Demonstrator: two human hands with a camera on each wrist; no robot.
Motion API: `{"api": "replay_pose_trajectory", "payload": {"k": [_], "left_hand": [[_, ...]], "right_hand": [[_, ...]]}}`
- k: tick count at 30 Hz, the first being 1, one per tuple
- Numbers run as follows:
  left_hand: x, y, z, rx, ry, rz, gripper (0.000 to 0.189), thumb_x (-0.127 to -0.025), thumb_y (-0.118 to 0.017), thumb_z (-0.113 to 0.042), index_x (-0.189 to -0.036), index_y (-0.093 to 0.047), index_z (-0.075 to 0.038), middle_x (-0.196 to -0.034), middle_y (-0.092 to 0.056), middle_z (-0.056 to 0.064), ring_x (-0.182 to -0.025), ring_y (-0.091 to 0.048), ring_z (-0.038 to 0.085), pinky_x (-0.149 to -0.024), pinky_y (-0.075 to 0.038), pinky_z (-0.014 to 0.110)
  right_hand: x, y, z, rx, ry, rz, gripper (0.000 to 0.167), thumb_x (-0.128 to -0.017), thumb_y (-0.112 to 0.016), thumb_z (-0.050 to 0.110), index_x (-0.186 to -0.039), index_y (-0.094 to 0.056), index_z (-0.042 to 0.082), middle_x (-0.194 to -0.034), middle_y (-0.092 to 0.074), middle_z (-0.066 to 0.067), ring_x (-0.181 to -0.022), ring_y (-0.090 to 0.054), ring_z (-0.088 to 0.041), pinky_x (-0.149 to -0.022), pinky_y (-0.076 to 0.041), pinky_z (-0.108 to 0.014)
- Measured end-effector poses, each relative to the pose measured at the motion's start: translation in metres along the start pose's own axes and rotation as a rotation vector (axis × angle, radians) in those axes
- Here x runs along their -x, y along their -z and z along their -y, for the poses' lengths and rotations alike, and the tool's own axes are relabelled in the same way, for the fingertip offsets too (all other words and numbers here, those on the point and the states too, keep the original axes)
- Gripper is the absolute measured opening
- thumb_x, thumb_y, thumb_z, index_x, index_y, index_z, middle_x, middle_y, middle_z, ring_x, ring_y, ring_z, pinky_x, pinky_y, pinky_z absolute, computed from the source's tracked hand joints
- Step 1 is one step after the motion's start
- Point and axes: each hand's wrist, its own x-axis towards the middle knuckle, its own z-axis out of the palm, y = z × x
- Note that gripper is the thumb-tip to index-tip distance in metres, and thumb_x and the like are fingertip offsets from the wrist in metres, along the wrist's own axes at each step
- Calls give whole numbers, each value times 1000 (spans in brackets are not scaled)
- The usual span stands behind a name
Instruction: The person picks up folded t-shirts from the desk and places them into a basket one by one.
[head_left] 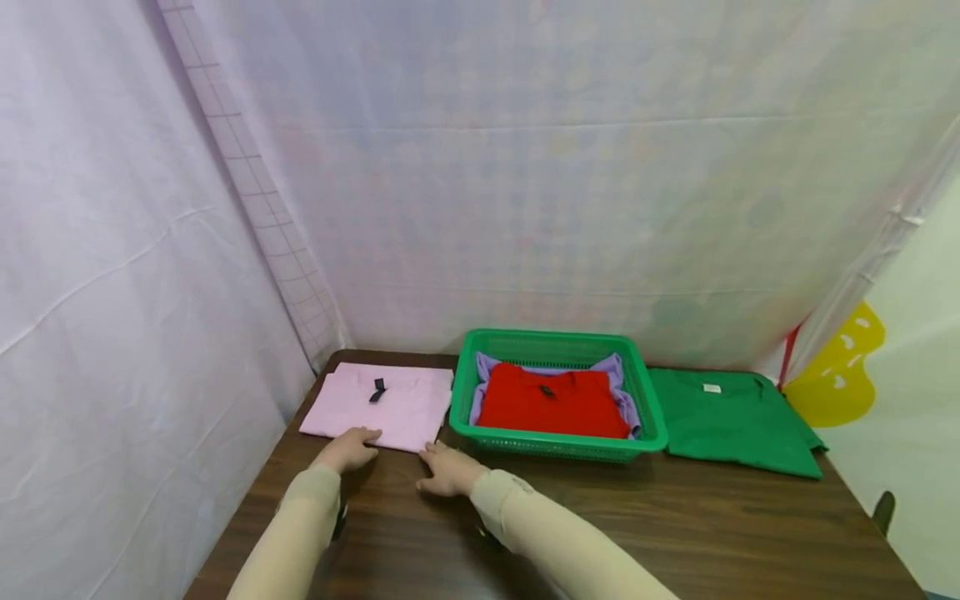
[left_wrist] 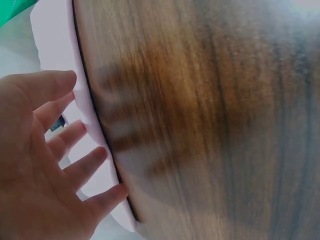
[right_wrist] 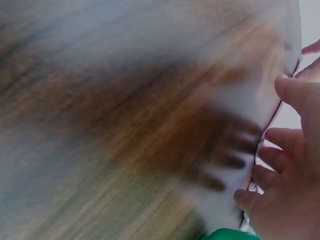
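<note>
A folded pink T-shirt (head_left: 405, 408) with a small black tag lies flat at the table's left. My left hand (head_left: 348, 450) is at its near edge. In the left wrist view the fingers (left_wrist: 82, 165) are spread, their tips at the pink cloth's edge. My right hand (head_left: 452, 471) is at the shirt's near right corner. In the right wrist view its fingers (right_wrist: 280, 157) are apart and slightly bent along the same edge. Neither hand grips the cloth. The undersides of the fingertips are hidden in the head view.
Right of the pink shirt stands a green plastic basket (head_left: 652, 408), holding a folded red shirt (head_left: 551, 408) on top of purple cloth (head_left: 617, 368). Beyond it a folded green shirt (head_left: 735, 425) lies on the brown wooden table (head_left: 675, 517). White curtains (head_left: 570, 208) hang behind and left.
</note>
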Motion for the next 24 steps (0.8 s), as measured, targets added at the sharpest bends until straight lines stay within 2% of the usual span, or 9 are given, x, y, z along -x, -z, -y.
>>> {"api": "replay_pose_trajectory", "payload": {"k": [8,14,19,21,24], "left_hand": [[16,-1,1,19,-36,-52,39,-86,-62,-10,-123,-65,1,-121,-63,22,-120,-52,40,-101,-39,53],[21,-5,5,29,15,-68,37,-85,-62,-13,-120,-68,-4,-115,-68,17,-114,-57,36,-96,-43,52],[26,-8,6,20,66,-74,37,-85,-64,-17,-120,-70,-9,-115,-68,13,-115,-57,36,-95,-42,55],[29,-9,5,16,60,-83,37,-84,-65,-17,-120,-70,-10,-113,-69,12,-114,-57,36,-94,-43,55],[34,-10,5,13,47,-95,37,-83,-65,-16,-119,-71,-10,-110,-70,10,-113,-59,34,-93,-44,53]], "right_hand": [[16,-6,4,47,53,-25,60,-90,-65,41,-139,-53,9,-145,-47,-7,-136,-38,-23,-109,-33,-31],[18,-11,5,59,93,-43,57,-89,-66,42,-136,-57,10,-142,-50,-5,-134,-41,-20,-108,-34,-28],[16,-8,2,2,122,-139,48,-88,-66,39,-127,-64,10,-131,-59,-5,-124,-51,-17,-103,-39,-28],[16,-7,0,-20,121,-182,47,-89,-66,38,-128,-64,12,-133,-58,-7,-125,-51,-19,-103,-40,-29],[15,-8,-3,-37,114,-204,50,-90,-64,38,-134,-60,14,-144,-48,-11,-133,-43,-26,-108,-35,-34]]}}
